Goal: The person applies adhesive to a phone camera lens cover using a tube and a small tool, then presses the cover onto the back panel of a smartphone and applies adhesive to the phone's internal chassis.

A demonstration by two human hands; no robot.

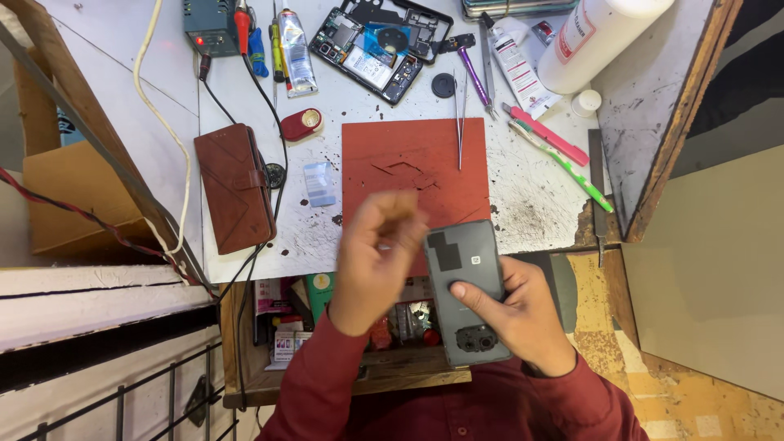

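Hands, two, both mine, red sleeves. My right hand (523, 314) is clamped on one grey back cover (469, 290), thumb lying across its face, fingers behind it; the cover is held just off the near edge of the tabletop (122, 82), above an open drawer (384, 359), camera cut-out toward me. My left hand (377, 249) is blurred, fingers curled loosely together just beside the cover's left edge; I cannot tell whether it touches the cover or pinches anything.

On the tabletop I count:
- One red mat (412, 167), at the middle of the near edge, partly under my left hand.
- One pair of tweezers (461, 122), lying with its tip on the mat's far right part.
- One opened phone (367, 53), insides up, at the far edge, with one black frame (408, 20) just beyond it.
- One brown wallet case (235, 188), toward the near left, closed.
- One small red oval case (301, 124), between the wallet case and the opened phone.
- One clear film piece (319, 183), just left of the mat.
- One black round cap (443, 85), near the tweezers' far end.
- One glue tube (296, 53), left of the opened phone.
- One large white bottle (596, 33), at the far right corner, lying tilted.
- One small white cap (585, 102), near the bottle.
- One pink tool (545, 135) and one green tool (563, 167), side by side toward the right edge.
- One white cable (159, 131), running down the left side.
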